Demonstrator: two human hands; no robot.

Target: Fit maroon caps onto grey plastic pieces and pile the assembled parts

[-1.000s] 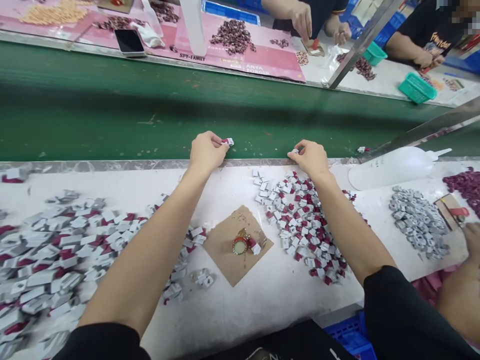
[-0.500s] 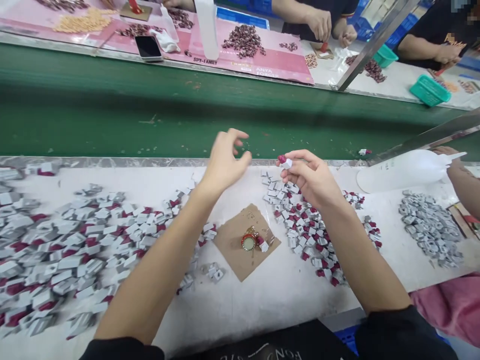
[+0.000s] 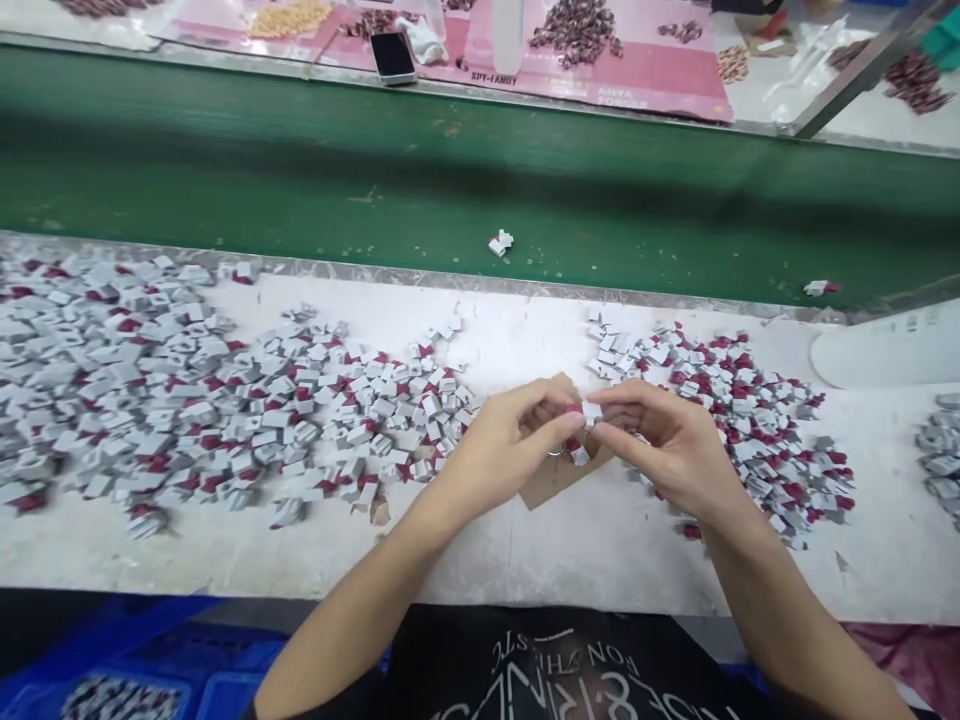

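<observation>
The left hand (image 3: 501,440) and the right hand (image 3: 673,445) are both clamped on one small grey-and-dark-red plastic piece (image 3: 591,413), above a brown cardboard sheet (image 3: 553,484) on the white table (image 3: 495,575). A left heap (image 3: 277,400) and a right heap (image 3: 776,430) of similar pieces lie beside. Farther, two pieces (image 3: 500,243) rest well apart on the green conveyor belt (image 3: 300,170).

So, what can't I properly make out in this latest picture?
All in the head view:
- Cardboard: mostly hidden behind the left hand and right hand.
- Red-and-white piece: fingers cover its ends.
- White bottle: cut off by the right edge.
- Shirt lettering: cut off by the bottom edge.
- Pieces in the blue crate: too small and blurred.
</observation>
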